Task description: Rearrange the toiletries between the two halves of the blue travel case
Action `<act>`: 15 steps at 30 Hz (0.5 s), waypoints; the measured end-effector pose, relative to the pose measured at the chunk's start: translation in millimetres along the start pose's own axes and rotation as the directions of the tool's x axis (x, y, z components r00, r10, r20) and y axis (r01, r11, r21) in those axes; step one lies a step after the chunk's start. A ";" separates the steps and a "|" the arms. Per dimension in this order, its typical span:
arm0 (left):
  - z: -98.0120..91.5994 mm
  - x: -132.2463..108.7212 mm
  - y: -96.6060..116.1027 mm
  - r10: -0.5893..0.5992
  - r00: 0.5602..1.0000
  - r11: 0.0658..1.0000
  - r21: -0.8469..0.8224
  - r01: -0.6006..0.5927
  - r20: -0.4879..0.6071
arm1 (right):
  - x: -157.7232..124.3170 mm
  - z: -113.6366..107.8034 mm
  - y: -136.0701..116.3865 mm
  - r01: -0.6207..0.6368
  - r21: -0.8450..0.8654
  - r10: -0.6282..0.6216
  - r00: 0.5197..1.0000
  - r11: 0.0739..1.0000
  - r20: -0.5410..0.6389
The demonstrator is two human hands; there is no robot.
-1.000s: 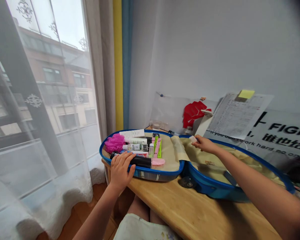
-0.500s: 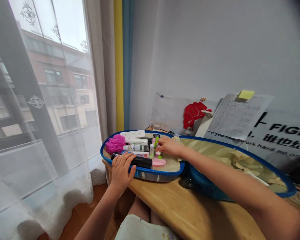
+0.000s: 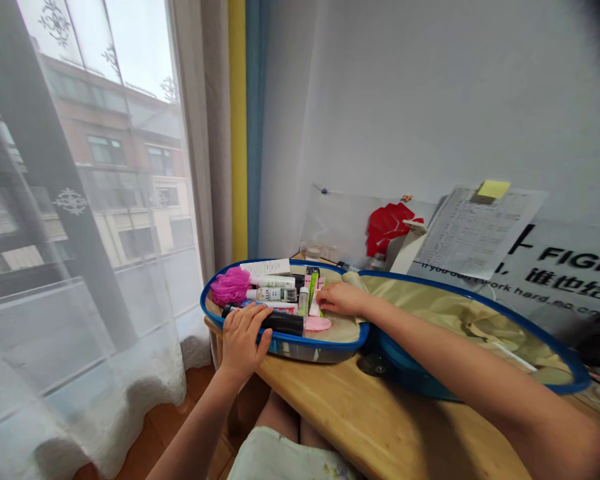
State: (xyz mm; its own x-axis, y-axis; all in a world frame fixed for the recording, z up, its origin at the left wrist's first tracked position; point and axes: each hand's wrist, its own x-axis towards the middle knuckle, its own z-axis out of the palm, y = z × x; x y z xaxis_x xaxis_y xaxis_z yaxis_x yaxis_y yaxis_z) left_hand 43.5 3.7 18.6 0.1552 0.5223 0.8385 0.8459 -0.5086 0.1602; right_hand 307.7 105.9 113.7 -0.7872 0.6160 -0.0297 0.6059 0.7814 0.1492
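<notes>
My left hand [image 3: 246, 335] lies with fingers spread over a black cylinder [image 3: 286, 323] and the near rim of an open blue-edged case [image 3: 343, 345]. My right hand [image 3: 341, 298] is inside the case at its right, fingers bent, fingertips against a slim pink-and-white item [image 3: 315, 305]. Just left of that item stands a small clear bottle [image 3: 303, 302]; a green-and-black pack [image 3: 313, 279] is behind it. A pink oval item [image 3: 318, 324] lies at the cylinder's right end. A white LUX tube [image 3: 275, 295] and a magenta bath puff [image 3: 231, 287] fill the left.
The case's lid [image 3: 430, 300] lies open to the right, with beige lining. A white box [image 3: 266, 267] sits at the case's back edge. The wooden table [image 3: 325, 407] has its edge above my lap. A sheer curtain [image 3: 105, 320] hangs at left; papers [image 3: 485, 230] hang on the wall.
My right hand has shifted slightly right, uncovering more of the slim pink-and-white item, which now lies lengthwise beside the clear bottle. My left hand has stayed in place.
</notes>
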 end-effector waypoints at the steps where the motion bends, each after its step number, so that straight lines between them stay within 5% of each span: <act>1: 0.1 0.0 -0.2 0.000 1.000 1.000 -0.002 0.000 0.001 | 0.2 0.2 -0.4 0.002 0.004 -0.002 1.000 1.000 -0.001; 8: -0.8 0.1 -0.6 0.006 1.000 1.000 0.005 -0.006 -0.005 | 2.8 -2.7 -6.6 0.002 0.019 -0.002 1.000 1.000 -0.024; 11: -0.4 -1.0 -1.1 0.006 1.000 1.000 0.007 -0.006 0.005 | -12.2 -19.7 5.8 -0.082 0.053 0.088 0.988 0.995 -0.125; 15: 1.1 -1.6 -3.2 0.021 1.000 1.000 0.011 -0.020 -0.006 | -67.0 -46.0 53.8 -0.385 0.185 0.425 0.857 0.904 -0.292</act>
State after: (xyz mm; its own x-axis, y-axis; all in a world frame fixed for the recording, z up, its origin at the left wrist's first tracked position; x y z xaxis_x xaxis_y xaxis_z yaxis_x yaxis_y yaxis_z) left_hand 41.1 5.2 16.2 0.1696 0.5078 0.8446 0.8480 -0.5119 0.1375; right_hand 387.8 102.2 169.2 -0.4506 0.8309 0.3264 0.8723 0.4875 -0.0369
